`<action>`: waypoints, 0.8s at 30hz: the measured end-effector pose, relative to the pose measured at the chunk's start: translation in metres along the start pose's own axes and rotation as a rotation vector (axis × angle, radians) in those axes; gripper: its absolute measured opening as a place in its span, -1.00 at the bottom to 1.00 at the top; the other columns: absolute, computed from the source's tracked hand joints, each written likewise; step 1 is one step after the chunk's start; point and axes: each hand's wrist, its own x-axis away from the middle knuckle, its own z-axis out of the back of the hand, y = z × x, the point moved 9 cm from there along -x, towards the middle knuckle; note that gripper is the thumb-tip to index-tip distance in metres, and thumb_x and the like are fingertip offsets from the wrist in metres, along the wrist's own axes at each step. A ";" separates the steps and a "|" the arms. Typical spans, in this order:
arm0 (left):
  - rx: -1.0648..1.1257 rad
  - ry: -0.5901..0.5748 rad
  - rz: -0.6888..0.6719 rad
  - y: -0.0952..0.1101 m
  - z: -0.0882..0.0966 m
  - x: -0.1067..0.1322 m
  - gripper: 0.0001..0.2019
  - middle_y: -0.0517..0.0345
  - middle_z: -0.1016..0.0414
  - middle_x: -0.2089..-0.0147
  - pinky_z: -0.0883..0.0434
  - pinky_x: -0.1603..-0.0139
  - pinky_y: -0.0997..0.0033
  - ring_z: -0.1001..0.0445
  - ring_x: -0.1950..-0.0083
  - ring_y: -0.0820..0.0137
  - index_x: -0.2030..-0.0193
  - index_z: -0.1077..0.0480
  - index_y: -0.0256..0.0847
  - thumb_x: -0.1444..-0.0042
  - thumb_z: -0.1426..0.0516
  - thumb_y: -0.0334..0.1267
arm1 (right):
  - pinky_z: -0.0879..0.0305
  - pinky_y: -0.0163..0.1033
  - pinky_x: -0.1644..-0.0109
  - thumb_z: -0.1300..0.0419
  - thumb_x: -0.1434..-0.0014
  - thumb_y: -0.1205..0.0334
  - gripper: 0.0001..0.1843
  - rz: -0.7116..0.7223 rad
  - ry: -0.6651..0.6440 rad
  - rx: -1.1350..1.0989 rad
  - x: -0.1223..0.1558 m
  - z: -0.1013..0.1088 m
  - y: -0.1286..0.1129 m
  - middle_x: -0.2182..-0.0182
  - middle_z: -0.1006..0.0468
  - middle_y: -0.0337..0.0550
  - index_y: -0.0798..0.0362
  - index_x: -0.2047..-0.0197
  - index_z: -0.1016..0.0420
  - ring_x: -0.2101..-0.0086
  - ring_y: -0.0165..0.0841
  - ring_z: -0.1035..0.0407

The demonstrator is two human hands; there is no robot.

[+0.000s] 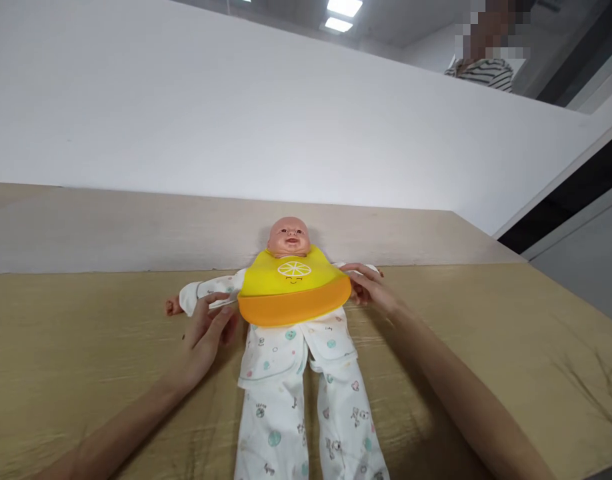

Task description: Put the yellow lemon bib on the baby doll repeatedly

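A baby doll [291, 235] lies on its back, its arms spread, in a white patterned top and trousers [273, 427]. Over its chest is a yellow bib [293, 270] with a white citrus slice, a smiling face and an orange catch pocket [296, 307] along the bottom. My left hand [209, 330] is beside the bib's left edge, below the doll's sleeve, its fingers loosely bent and apart. On the other side, my right hand [369, 283] has its fingertips at the bib's right edge, fingers apart, partly covering the doll's other sleeve. Neither hand visibly grips anything.
The doll rests on a wood-coloured surface [86, 353]. A pale strip [111, 230] and a white partition [211, 120] rise behind its head. Beyond the partition, at the upper right, is a person in a striped top [486, 73]. A dark gap [571, 190] runs along the right side.
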 end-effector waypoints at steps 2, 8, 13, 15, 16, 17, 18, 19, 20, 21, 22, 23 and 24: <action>-0.098 -0.003 0.039 -0.009 0.002 0.001 -0.63 0.31 -0.25 0.57 -0.16 0.49 0.43 -0.18 0.53 0.42 0.35 -0.24 -0.12 -0.22 -0.03 0.16 | 0.02 -0.39 0.55 -0.18 -0.09 -0.20 -0.54 0.101 0.210 0.120 0.014 0.017 0.002 0.65 -0.21 -0.33 0.08 0.30 -0.39 0.62 -0.53 -0.09; -0.373 -0.150 -0.093 0.000 -0.002 0.013 -0.57 0.26 -0.15 0.62 -0.12 0.53 0.38 -0.15 0.57 0.40 0.59 -0.12 -0.13 -0.17 -0.02 0.07 | 0.04 -0.32 0.51 -0.07 -0.17 -0.11 -0.56 0.290 0.336 0.456 0.055 0.017 0.006 0.64 -0.17 -0.26 0.05 0.56 -0.23 0.60 -0.49 -0.02; -0.666 -0.292 -0.753 0.050 -0.030 0.064 -0.85 0.27 -0.30 0.66 -0.10 0.66 0.31 -0.23 0.69 0.33 0.41 -0.26 0.00 0.07 -0.20 -0.20 | 0.10 -0.32 0.51 -0.12 -0.16 0.18 -0.70 0.699 0.028 0.781 0.089 -0.040 -0.024 0.69 -0.20 -0.31 0.04 0.54 -0.14 0.64 -0.53 -0.01; -0.712 -0.298 -0.885 0.059 -0.042 0.080 -0.76 0.25 -0.34 0.66 -0.14 0.72 0.27 -0.28 0.73 0.27 0.28 -0.25 0.06 0.09 -0.21 -0.24 | 0.10 -0.31 0.50 -0.17 -0.11 0.20 -0.70 0.848 -0.075 0.866 0.104 -0.060 -0.030 0.67 -0.22 -0.33 0.04 0.50 -0.10 0.63 -0.53 -0.02; -0.719 -0.287 -0.911 0.062 -0.047 0.084 -0.72 0.24 -0.36 0.66 -0.18 0.75 0.26 -0.30 0.74 0.24 0.20 -0.24 0.08 0.06 -0.19 -0.25 | 0.10 -0.31 0.50 -0.19 -0.10 0.18 -0.69 0.878 -0.097 0.874 0.108 -0.066 -0.030 0.66 -0.24 -0.34 0.03 0.48 -0.08 0.63 -0.52 -0.05; -0.719 -0.273 -0.924 0.064 -0.050 0.086 -0.67 0.24 -0.39 0.65 -0.22 0.77 0.26 -0.33 0.74 0.22 0.12 -0.22 0.10 0.02 -0.17 -0.27 | 0.09 -0.31 0.50 -0.19 -0.10 0.16 -0.67 0.881 -0.111 0.866 0.110 -0.070 -0.029 0.65 -0.24 -0.34 0.03 0.46 -0.06 0.63 -0.51 -0.07; -0.723 -0.265 -0.929 0.065 -0.052 0.087 -0.60 0.22 -0.43 0.62 -0.26 0.77 0.26 -0.36 0.73 0.20 0.01 -0.19 0.11 -0.01 -0.14 -0.29 | 0.09 -0.31 0.51 -0.19 -0.09 0.16 -0.66 0.871 -0.121 0.850 0.110 -0.073 -0.028 0.64 -0.24 -0.34 0.02 0.45 -0.03 0.63 -0.50 -0.08; -0.731 -0.256 -0.938 0.065 -0.054 0.088 -0.52 0.19 -0.48 0.58 -0.32 0.75 0.25 -0.41 0.70 0.18 -0.11 -0.15 0.11 -0.04 -0.11 -0.30 | 0.09 -0.31 0.51 -0.19 -0.08 0.16 -0.64 0.855 -0.124 0.838 0.110 -0.076 -0.026 0.64 -0.24 -0.34 0.02 0.45 0.00 0.63 -0.48 -0.10; -0.743 -0.254 -0.952 0.065 -0.055 0.088 -0.42 0.14 -0.53 0.53 -0.38 0.73 0.24 -0.46 0.66 0.15 -0.24 -0.08 0.10 -0.06 -0.08 -0.31 | 0.09 -0.31 0.52 -0.18 -0.07 0.17 -0.64 0.848 -0.124 0.833 0.111 -0.079 -0.024 0.64 -0.24 -0.33 0.02 0.45 0.02 0.63 -0.47 -0.11; -0.760 -0.258 -0.968 0.065 -0.056 0.089 -0.32 0.10 -0.57 0.49 -0.43 0.70 0.22 -0.49 0.63 0.14 -0.34 0.02 0.08 -0.07 -0.06 -0.33 | 0.09 -0.30 0.53 -0.18 -0.07 0.18 -0.64 0.852 -0.122 0.831 0.112 -0.082 -0.024 0.64 -0.24 -0.33 0.02 0.45 0.03 0.64 -0.45 -0.12; -0.780 -0.267 -0.989 0.064 -0.056 0.090 -0.25 0.07 -0.60 0.45 -0.46 0.68 0.21 -0.52 0.61 0.13 -0.41 0.12 0.06 -0.09 -0.05 -0.34 | 0.09 -0.30 0.54 -0.17 -0.07 0.19 -0.65 0.852 -0.117 0.831 0.112 -0.085 -0.023 0.65 -0.25 -0.32 0.01 0.45 0.03 0.64 -0.44 -0.13; -0.802 -0.276 -1.011 0.063 -0.056 0.091 -0.20 0.04 -0.62 0.42 -0.49 0.65 0.21 -0.54 0.58 0.12 -0.45 0.20 0.04 -0.10 -0.04 -0.36 | 0.08 -0.29 0.55 -0.16 -0.08 0.20 -0.67 0.844 -0.111 0.830 0.113 -0.088 -0.023 0.65 -0.26 -0.31 0.01 0.45 0.02 0.64 -0.43 -0.15; -0.818 -0.276 -1.030 0.063 -0.054 0.091 -0.17 0.04 -0.63 0.41 -0.50 0.64 0.21 -0.55 0.57 0.13 -0.47 0.24 0.03 -0.11 -0.04 -0.38 | 0.06 -0.28 0.55 -0.14 -0.09 0.21 -0.69 0.834 -0.105 0.825 0.114 -0.091 -0.022 0.65 -0.27 -0.31 0.01 0.45 0.00 0.64 -0.42 -0.16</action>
